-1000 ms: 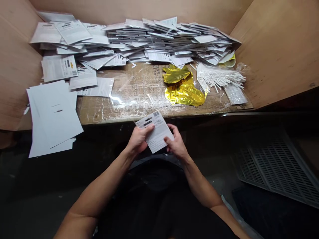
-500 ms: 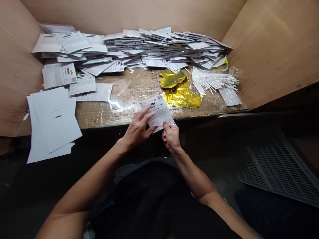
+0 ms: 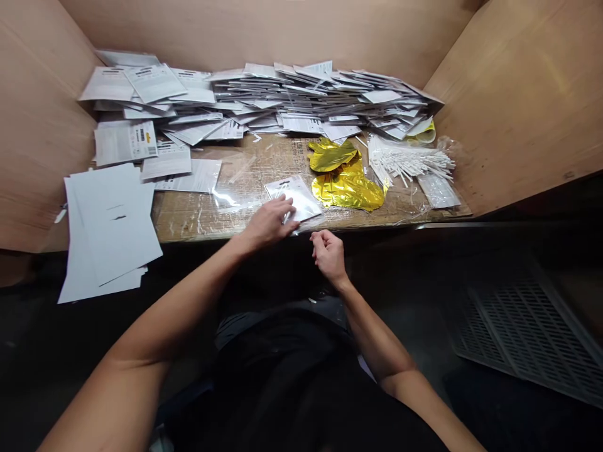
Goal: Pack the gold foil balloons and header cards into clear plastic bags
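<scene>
Our left grip (image 3: 269,225), fingers loosely spread, rests on the packet (image 3: 304,199), there on the worktop (image 3: 188,220) beside the gold foil (image 3: 351,188); our right grip (image 3: 328,254) curls nearby, holding what, we can't tell.

We see a person dressed in a black top (image 3: 301,389), its plain cloth falling in soft folds and carrying a faint greyish sheen along the upper edge. Both the left arm (image 3: 202,276) and the right arm (image 3: 374,329) are bare from the wrist to past the elbow, each forearm slim at the wrist and fuller toward the elbow, where we note a skin crease. The left hand (image 3: 268,223) and right hand (image 3: 328,256) are bare too. Beside the top we spot a dark blue patch (image 3: 181,402) and a narrow pale strip (image 3: 366,368); whether either is clothing, we cannot tell.
</scene>
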`<state>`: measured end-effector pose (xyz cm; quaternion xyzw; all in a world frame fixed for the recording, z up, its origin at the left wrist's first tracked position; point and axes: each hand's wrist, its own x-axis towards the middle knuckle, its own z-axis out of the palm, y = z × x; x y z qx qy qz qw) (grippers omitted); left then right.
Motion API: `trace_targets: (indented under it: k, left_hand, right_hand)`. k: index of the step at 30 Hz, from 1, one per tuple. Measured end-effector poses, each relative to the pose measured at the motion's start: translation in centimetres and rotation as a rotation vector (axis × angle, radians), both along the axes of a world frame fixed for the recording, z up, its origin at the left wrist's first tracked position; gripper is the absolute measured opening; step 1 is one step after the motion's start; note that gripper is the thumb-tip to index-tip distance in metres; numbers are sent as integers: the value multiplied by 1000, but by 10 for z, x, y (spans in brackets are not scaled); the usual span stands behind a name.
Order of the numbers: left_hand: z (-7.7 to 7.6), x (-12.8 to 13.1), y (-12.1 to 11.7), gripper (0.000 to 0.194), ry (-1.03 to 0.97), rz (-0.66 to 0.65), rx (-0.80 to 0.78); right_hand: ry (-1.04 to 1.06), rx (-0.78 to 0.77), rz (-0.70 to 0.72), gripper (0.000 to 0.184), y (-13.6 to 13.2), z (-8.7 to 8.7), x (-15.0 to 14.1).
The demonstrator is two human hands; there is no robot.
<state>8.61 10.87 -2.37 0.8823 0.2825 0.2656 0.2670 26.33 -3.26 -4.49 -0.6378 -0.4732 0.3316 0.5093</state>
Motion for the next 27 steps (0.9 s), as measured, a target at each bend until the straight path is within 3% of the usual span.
trace_targets:
  k: [2,4,7,9,12,14,18,21,23,25,27]
  left_hand:
    - [4,-3,27,25,15,-60,-47]
    - [5,-7,48,26,1,-82,-89]
    - [3,-12,60,25,-39,-83,-113]
    - [1,-13,59,25,-51,-107,-106]
    - [-4,-13,55,21,-86,-121,-95]
    - [-6,-12,54,20,-109,-113,-100]
    - [-8,-11,56,23,-131,-98,-116]
    - [-4,-13,54,22,-128,-106,-96]
    - [1,-16,49,22,-99,-126,-80]
    - [6,-23,40,23,-54,-178,-73]
    - [10,-30,29,23,-19,-242,-76]
  right_hand:
    - [-313,158,64,31,22,19,6]
    - [-603,244,227,25,50,32,7]
    - [-879,216,462,32,82,39,6]
    - [-937,203,554,30,87,40,8]
    - [-921,216,637,29,78,43,15]
    - [-923,220,614,26,76,47,17]
    - [-924,197,618,20,89,52,6]
    - [-598,174,602,30,87,59,15]
    - [-255,143,462,42,65,68,39]
    - [-46,104,387,56,31,77,67]
    - [-148,56,537,61,-2,80,86]
